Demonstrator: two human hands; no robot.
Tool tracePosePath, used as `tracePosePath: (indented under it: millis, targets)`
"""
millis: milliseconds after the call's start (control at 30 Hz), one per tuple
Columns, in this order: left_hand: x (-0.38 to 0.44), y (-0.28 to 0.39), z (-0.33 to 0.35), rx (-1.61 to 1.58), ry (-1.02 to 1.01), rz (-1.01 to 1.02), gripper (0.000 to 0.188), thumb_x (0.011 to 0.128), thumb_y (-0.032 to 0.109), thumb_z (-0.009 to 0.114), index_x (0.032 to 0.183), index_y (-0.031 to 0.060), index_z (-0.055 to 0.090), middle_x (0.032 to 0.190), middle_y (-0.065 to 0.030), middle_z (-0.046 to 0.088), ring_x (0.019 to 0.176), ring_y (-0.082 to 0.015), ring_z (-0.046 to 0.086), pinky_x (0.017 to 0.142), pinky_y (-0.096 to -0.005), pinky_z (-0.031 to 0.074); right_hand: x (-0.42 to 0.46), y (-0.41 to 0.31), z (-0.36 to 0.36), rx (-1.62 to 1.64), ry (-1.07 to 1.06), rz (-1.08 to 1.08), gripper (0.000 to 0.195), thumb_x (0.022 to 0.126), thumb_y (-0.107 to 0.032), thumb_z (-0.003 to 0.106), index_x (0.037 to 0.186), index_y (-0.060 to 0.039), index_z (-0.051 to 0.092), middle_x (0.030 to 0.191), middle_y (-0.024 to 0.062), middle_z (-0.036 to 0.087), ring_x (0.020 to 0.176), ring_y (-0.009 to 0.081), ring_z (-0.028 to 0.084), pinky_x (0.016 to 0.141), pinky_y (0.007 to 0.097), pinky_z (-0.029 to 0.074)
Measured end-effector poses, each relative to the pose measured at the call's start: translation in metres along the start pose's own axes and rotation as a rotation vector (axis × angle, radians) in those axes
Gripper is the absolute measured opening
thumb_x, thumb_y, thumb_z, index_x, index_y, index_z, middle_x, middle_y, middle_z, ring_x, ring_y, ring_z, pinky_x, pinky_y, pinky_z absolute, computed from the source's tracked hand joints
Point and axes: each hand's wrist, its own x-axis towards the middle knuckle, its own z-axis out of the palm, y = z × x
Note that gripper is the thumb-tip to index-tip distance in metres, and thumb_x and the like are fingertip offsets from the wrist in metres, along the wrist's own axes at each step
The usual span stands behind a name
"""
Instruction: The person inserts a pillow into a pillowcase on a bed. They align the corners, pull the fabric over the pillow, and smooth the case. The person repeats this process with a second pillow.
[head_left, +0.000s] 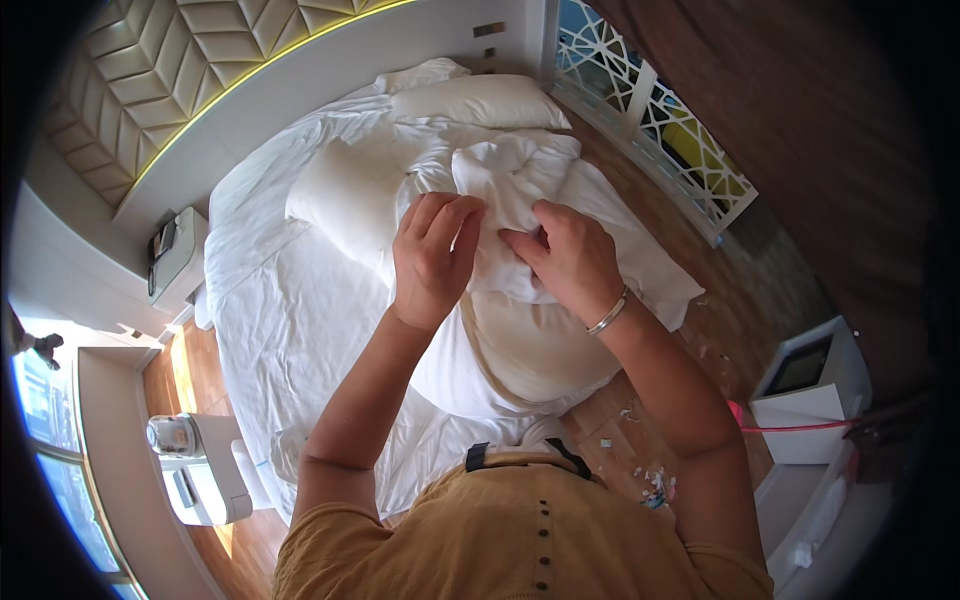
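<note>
Both my hands are over a bunched white cloth (517, 169), probably a pillowcase or cover, in the middle of the bed. My left hand (431, 259) has its thumb and index fingertip together at the cloth's left side; whether fabric is pinched between them is unclear. Folds of the cloth run into my right hand (574, 255), which grips it with bent fingers. Just below the hands, close to my body, lies a plump cream pillow (544, 337) with white fabric around its lower left side. Another white pillow (345, 199) rests left of the cloth.
A white sheet (292, 300) covers the bed, with another pillow (480, 101) at its head. White nightstands (206, 472) stand at the left. Scraps of litter (658, 487) lie on the wooden floor (615, 442). At right are a lattice screen (675, 131) and a white cabinet (802, 420).
</note>
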Motion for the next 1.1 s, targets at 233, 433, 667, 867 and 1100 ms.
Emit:
tracePosePath:
  millis: [233, 433, 667, 867, 1100]
  targets:
    - [-0.01, -0.003, -0.014, -0.126, -0.239, 0.007, 0.014, 0.082, -0.01, 0.061, 0.094, -0.0019, 0.058, 0.086, -0.0138, 0.058, 0.079, -0.031, 0.059, 0.071, -0.0375, 0.049, 0.002, 0.0, 0.004, -0.157, 0.07, -0.069, 0.019, 0.076, -0.017, 0.069, 0.079, -0.0022, 0.058, 0.083, 0.0161, 0.065, 0.076, 0.0368, 0.065, 0.065, 0.0468, 0.051]
    - [-0.018, -0.009, -0.01, -0.247, 0.024, -0.2, 0.016, 0.088, -0.007, 0.059, 0.103, -0.0016, 0.054, 0.094, -0.0143, 0.058, 0.081, -0.0269, 0.059, 0.075, -0.0344, 0.05, -0.002, -0.013, 0.0, -0.101, 0.254, -0.546, 0.02, 0.078, -0.014, 0.072, 0.083, -0.0006, 0.058, 0.096, 0.0186, 0.06, 0.08, 0.0378, 0.064, 0.067, 0.0457, 0.052]
    - [-0.014, 0.003, -0.024, -0.253, -0.019, -0.387, 0.011, 0.091, -0.001, 0.063, 0.102, -0.0016, 0.061, 0.091, -0.0058, 0.062, 0.084, -0.0138, 0.061, 0.079, -0.0267, 0.05, -0.009, -0.014, 0.013, -0.011, -0.04, -0.313, 0.024, 0.082, -0.014, 0.07, 0.092, 0.0006, 0.054, 0.096, 0.0201, 0.058, 0.082, 0.0395, 0.063, 0.07, 0.045, 0.052]
    - [-0.015, 0.0, -0.03, -0.263, 0.071, -0.51, 0.021, 0.085, -0.006, 0.063, 0.105, -0.0008, 0.064, 0.09, -0.0111, 0.063, 0.081, -0.023, 0.064, 0.076, -0.0311, 0.052, -0.012, -0.024, 0.026, 0.054, -0.012, -0.339, 0.024, 0.084, -0.012, 0.068, 0.095, 0.0012, 0.052, 0.089, 0.0214, 0.058, 0.081, 0.0416, 0.061, 0.068, 0.0467, 0.05]
    - [-0.015, 0.016, -0.04, -0.034, -0.045, 0.121, 0.026, 0.078, -0.013, 0.061, 0.101, 0.0003, 0.063, 0.096, -0.015, 0.061, 0.082, -0.0304, 0.063, 0.071, -0.0363, 0.052, -0.012, -0.035, 0.032, 0.201, -0.045, -0.314, 0.017, 0.086, -0.009, 0.062, 0.095, -0.0013, 0.05, 0.086, 0.0225, 0.061, 0.081, 0.0427, 0.061, 0.067, 0.0483, 0.05]
